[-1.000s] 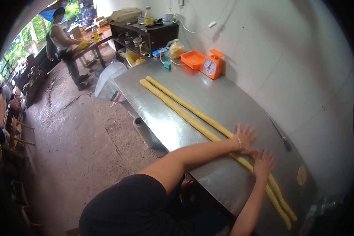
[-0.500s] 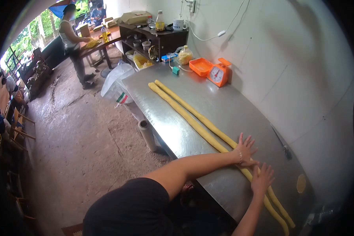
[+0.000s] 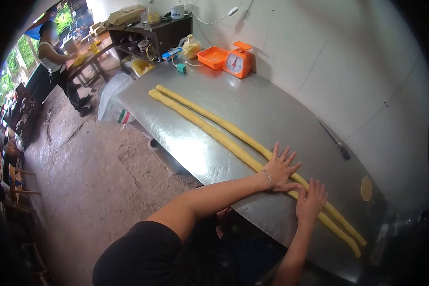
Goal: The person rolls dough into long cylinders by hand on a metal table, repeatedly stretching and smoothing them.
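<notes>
Two long yellow dough ropes lie side by side across a metal table (image 3: 271, 224): a nearer rope (image 3: 224, 140) and a farther rope (image 3: 229, 126). My left hand (image 3: 280, 172), with a bracelet at the wrist, lies palm down over the ropes, fingers spread. Close to its thumb, my right hand (image 3: 311, 200) also rests flat on the dough, fingers stretched out. Both palms hide a stretch of the ropes. The ropes' right ends run out past my right hand.
An orange scale (image 3: 237, 64) and orange tray (image 3: 212, 57) stand by the wall, near a jar (image 3: 191, 47). A knife (image 3: 341, 148) and a flat tan oval piece (image 3: 366, 189) lie along the far edge. Another person (image 3: 52, 59) stands at a table in the background.
My view has shifted, so the table, scale and background appear farther left and higher. Both hands stay flat on the dough ropes, with little visible movement along them.
</notes>
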### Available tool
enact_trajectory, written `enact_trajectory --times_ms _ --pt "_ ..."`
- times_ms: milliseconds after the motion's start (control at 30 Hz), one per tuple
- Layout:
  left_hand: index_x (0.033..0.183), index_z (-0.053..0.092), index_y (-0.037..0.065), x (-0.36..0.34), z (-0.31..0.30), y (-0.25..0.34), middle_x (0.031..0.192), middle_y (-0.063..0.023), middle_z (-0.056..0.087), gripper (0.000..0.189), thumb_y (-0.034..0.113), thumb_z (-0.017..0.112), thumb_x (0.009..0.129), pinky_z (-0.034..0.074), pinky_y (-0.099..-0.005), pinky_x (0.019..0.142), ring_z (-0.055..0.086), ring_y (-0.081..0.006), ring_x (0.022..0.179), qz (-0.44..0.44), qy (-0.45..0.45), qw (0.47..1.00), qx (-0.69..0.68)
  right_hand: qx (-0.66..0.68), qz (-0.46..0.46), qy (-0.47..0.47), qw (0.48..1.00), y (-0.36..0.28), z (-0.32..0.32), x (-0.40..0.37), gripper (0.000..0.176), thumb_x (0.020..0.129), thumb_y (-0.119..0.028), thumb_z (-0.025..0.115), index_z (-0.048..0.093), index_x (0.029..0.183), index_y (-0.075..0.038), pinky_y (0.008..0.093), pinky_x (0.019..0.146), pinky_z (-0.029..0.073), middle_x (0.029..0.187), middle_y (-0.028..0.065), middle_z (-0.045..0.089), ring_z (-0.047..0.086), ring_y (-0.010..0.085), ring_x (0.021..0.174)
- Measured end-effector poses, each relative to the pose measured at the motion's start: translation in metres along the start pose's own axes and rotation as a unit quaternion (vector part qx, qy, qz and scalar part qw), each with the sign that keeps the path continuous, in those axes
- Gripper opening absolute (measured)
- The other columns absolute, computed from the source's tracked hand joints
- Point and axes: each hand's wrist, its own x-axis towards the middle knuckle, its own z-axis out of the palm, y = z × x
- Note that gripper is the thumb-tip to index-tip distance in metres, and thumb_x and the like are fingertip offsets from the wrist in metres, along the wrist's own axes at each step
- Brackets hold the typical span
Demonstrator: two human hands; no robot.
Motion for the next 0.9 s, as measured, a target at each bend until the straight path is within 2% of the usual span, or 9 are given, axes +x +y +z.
enact_trajectory --times_ms 100,433,533,633,733,800,900 --pt "0.165 0.046 0.012 0.002 -0.004 0.002 0.172 -0.0255 0.035 0.104 0.089 0.028 0.096 0.000 -0.0793 0.123 0.023 -0.0488 0.162 -0.014 -0.027 0.999 0.008 0.013 0.011 -0.007 1.000 0.001 0.001 0.003 0.059 0.110 -0.049 0.053 0.061 0.150 -0.006 0.0613 0.130 0.020 0.159 0.0253 0.054 0.042 0.0448 0.153" --pt "0.164 0.047 0.011 0.006 0.000 0.002 0.171 -0.0265 0.035 0.098 0.082 0.035 0.098 0.003 -0.0814 0.123 0.024 -0.0509 0.161 -0.016 -0.038 0.999 -0.010 0.022 0.001 -0.009 1.000 0.018 0.011 0.005 0.053 0.113 -0.042 0.051 0.061 0.149 -0.004 0.0623 0.129 0.020 0.160 0.0202 0.054 0.042 0.0415 0.154" --pt "0.163 0.048 0.009 0.008 0.010 0.001 0.169 -0.0273 0.039 0.096 0.080 0.038 0.099 0.003 -0.0817 0.122 0.028 -0.0516 0.159 -0.013 0.023 0.998 -0.052 0.025 0.001 -0.018 1.000 0.016 0.009 0.007 0.054 0.114 -0.043 0.049 0.061 0.148 -0.003 0.0619 0.130 0.020 0.160 0.0198 0.054 0.042 0.0413 0.155" --pt "0.161 0.051 0.007 0.013 0.013 0.000 0.166 -0.0284 0.043 0.095 0.078 0.041 0.098 0.003 -0.0823 0.122 0.032 -0.0522 0.157 -0.022 0.038 0.997 -0.060 0.023 -0.004 -0.020 1.000 0.017 0.009 0.007 0.055 0.114 -0.044 0.049 0.062 0.147 -0.002 0.0615 0.130 0.019 0.160 0.0195 0.055 0.042 0.0411 0.155" --pt "0.156 0.055 0.003 0.017 0.008 0.001 0.164 -0.0296 0.045 0.095 0.077 0.044 0.098 0.005 -0.0806 0.123 0.034 -0.0522 0.156 -0.030 -0.014 0.999 -0.039 0.013 -0.007 -0.034 0.999 0.016 0.008 0.010 0.056 0.114 -0.045 0.048 0.062 0.146 -0.002 0.0611 0.130 0.019 0.160 0.0196 0.055 0.043 0.0404 0.154" --pt "0.153 0.058 0.001 0.019 0.013 0.004 0.163 -0.0296 0.047 0.092 0.075 0.044 0.099 0.009 -0.0786 0.124 0.035 -0.0526 0.155 -0.032 -0.005 0.999 -0.005 0.013 -0.006 -0.052 0.999 0.014 0.006 0.013 0.056 0.114 -0.046 0.048 0.063 0.146 -0.002 0.0604 0.131 0.018 0.159 0.0200 0.055 0.044 0.0394 0.153" --pt "0.144 0.065 -0.001 0.034 0.011 0.014 0.151 -0.0299 0.058 0.085 0.070 0.046 0.101 0.019 -0.0753 0.123 0.045 -0.0524 0.149 -0.056 -0.046 0.997 0.021 -0.001 -0.048 -0.058 0.997 0.015 -0.007 0.023 0.055 0.113 -0.046 0.050 0.068 0.138 -0.001 0.0577 0.130 0.022 0.145 0.0216 0.065 0.057 0.0395 0.139"
